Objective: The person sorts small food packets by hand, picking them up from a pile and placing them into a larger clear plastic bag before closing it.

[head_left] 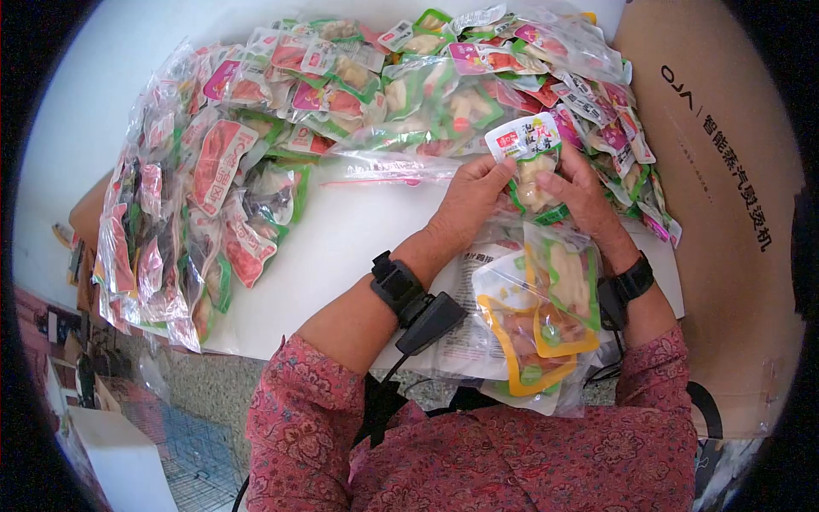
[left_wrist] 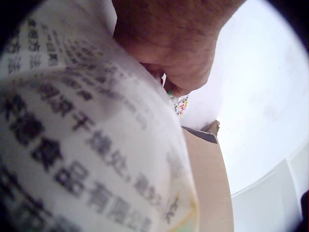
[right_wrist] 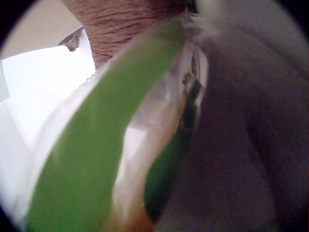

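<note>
In the head view, a small vacuum-sealed food pouch (head_left: 536, 181) with a white label and green edging is held between both hands. My left hand (head_left: 471, 194) pinches its left side, the thumb on the front. At its right side my right hand (head_left: 582, 194) grips it. Just below the hands a clear plastic bag (head_left: 559, 375) holds several pouches edged in yellow and green. Printed bag film (left_wrist: 87, 150) covers much of the left wrist view, partly hiding the hand. In the right wrist view, a green-edged pouch (right_wrist: 91, 140) fills the foreground.
Several bagged pouches (head_left: 226, 166) heap up along the left and far side of the white table (head_left: 341, 256). More pouches (head_left: 610, 128) lie to the right. A large cardboard box (head_left: 725, 256) flanks the table's right side. A wire cage (head_left: 200, 444) stands on the floor at lower left.
</note>
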Tool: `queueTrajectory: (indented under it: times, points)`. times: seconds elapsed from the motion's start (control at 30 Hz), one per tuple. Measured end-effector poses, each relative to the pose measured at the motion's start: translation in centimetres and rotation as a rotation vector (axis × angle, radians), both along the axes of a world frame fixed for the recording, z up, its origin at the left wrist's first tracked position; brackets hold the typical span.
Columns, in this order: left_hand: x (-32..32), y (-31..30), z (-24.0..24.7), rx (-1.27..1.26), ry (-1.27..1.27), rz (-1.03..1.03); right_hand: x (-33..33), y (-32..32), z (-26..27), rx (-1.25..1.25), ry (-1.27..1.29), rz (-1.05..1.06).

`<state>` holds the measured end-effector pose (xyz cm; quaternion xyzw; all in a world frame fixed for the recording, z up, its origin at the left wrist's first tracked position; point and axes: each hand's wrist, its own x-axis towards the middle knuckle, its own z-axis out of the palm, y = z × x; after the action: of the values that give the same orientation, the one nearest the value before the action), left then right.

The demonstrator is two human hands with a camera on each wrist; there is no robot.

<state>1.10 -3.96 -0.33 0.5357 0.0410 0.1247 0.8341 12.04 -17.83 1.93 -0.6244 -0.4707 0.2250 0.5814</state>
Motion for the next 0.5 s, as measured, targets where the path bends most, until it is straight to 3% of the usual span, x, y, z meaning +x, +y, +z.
queueTrajectory:
  times: [0.17,0.37,0.43,0.5]
  points:
    - [0.3,0.3,-0.7,0.1,-0.013,0.007,0.3,-0.1,-0.1,-0.038,-0.035,-0.013]
    - [-0.2,-0.3,0.5,-0.099,-0.067,-0.021,0.3,0.0,-0.1,-0.019,-0.058,-0.036]
    - [-0.4,-0.1,0.7,0.055,0.031,-0.07,0.1,0.0,0.0,-0.004,-0.032,-0.044]
    - [0.3,0.0,-0.3,0.115,-0.054,-0.085,-0.1,0.1,0.0,0.065,-0.004,-0.11]
